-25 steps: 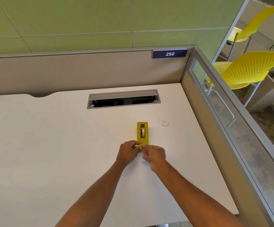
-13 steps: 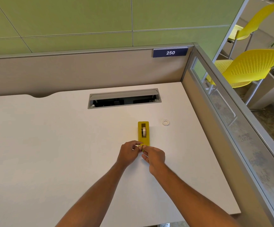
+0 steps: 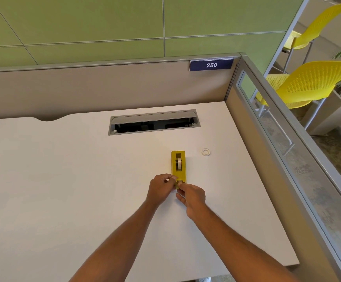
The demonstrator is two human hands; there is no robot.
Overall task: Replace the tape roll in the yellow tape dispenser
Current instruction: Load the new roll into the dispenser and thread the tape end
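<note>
The yellow tape dispenser (image 3: 178,165) lies on the white desk (image 3: 63,180), long axis pointing away from me. A tape roll (image 3: 178,162) sits upright in its slot. A small white ring, like a bare tape core (image 3: 205,152), lies flat on the desk to the dispenser's right. My left hand (image 3: 161,189) pinches the dispenser's near end from the left. My right hand (image 3: 192,197) meets it at the cutter end, fingertips pinched together there. Whether a tape end is between the fingers is too small to tell.
A grey cable tray opening (image 3: 153,122) is cut into the desk behind the dispenser. Beige partition walls close the back and right, with a "250" label (image 3: 211,65). Yellow chairs (image 3: 308,82) stand beyond the right partition.
Both hands stay pinched at the dispenser's near end with only small finger shifts. The dispenser has not visibly moved; the camera view shifted slightly.
</note>
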